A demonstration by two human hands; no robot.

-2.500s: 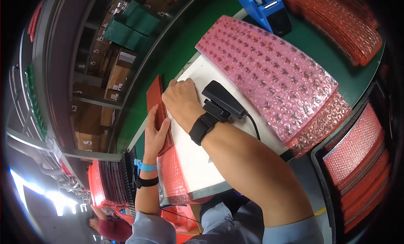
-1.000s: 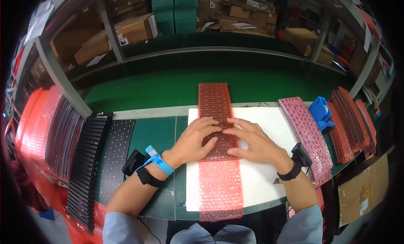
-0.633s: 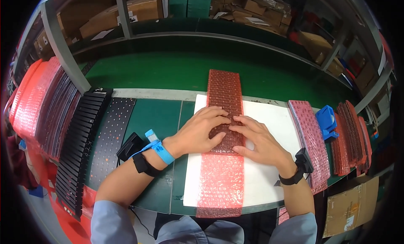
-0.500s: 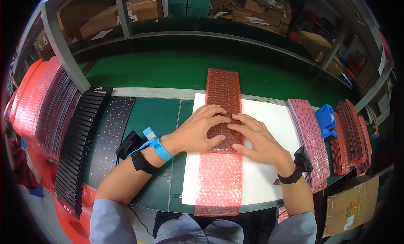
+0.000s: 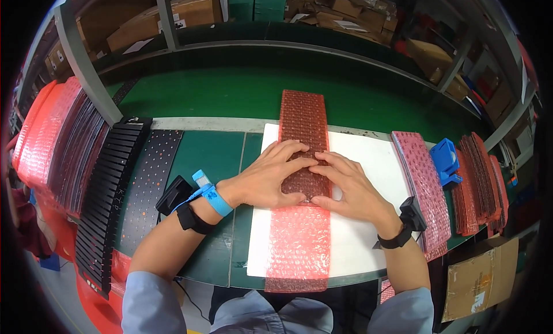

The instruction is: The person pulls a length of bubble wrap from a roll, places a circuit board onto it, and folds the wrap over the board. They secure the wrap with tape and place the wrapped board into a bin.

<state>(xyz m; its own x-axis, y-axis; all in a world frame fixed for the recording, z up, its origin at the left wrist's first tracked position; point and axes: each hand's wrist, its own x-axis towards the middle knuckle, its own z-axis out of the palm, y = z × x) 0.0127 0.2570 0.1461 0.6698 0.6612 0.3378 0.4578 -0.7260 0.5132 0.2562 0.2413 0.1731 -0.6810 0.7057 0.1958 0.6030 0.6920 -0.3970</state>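
A red bubble-wrap bag (image 5: 299,247) lies lengthwise over a white sheet (image 5: 368,242). Its far part looks dark, with a flat dark board (image 5: 302,118) showing through the film; the near part is see-through pink. My left hand (image 5: 273,170), with a blue wrist strap (image 5: 218,199) behind it, rests on the left side of the dark part, fingers spread. From the right, my right hand (image 5: 354,187) lies on the same part, fingers apart and stretched. Both thumbs touch near where dark meets pink, and the fingertips nearly meet.
At left stand a black slotted rack (image 5: 112,201), a dark dotted board (image 5: 151,190) and a stack of wrapped boards (image 5: 75,150). Pink bubble-wrap packs (image 5: 423,190), a blue holder (image 5: 446,164) and more red packs (image 5: 478,178) are at right. A cardboard box (image 5: 481,279) sits below.
My thumbs have come closer together at the near edge of the dark part. The hands otherwise stay on the bag. The whole view has shifted slightly.
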